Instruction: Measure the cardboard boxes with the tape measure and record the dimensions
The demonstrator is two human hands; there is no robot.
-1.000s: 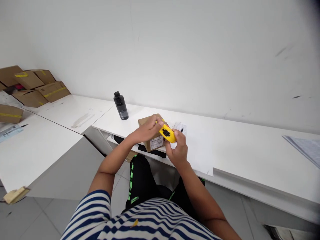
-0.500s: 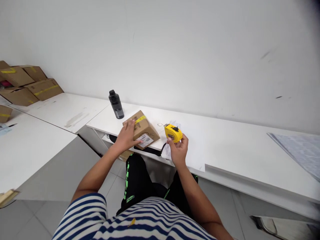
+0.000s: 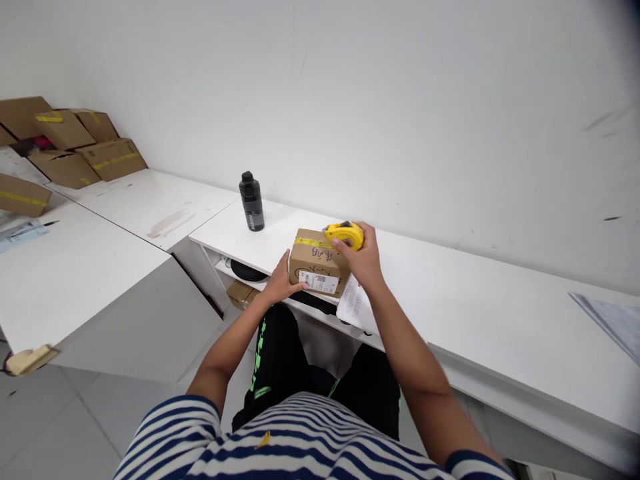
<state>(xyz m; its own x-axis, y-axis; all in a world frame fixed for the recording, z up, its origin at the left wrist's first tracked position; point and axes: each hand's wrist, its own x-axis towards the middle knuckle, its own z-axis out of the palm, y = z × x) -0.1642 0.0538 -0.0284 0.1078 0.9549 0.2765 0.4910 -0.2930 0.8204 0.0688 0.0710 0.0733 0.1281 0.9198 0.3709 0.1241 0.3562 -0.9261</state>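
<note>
A small brown cardboard box with a white label and a strip of yellow tape stands near the front edge of the white table. My left hand grips its near left corner. My right hand is closed round a yellow tape measure, which it holds against the box's top right edge. A printed sheet of paper lies under my right wrist.
A black bottle stands behind the box on the left. Several taped cardboard boxes are stacked at the far left on another white table. Papers lie at the far right. A wall runs close behind the tables.
The box has been turned upright with its label facing me. My left hand shifted to its corner. My right hand brought the tape measure from beside the box up onto its top edge.
</note>
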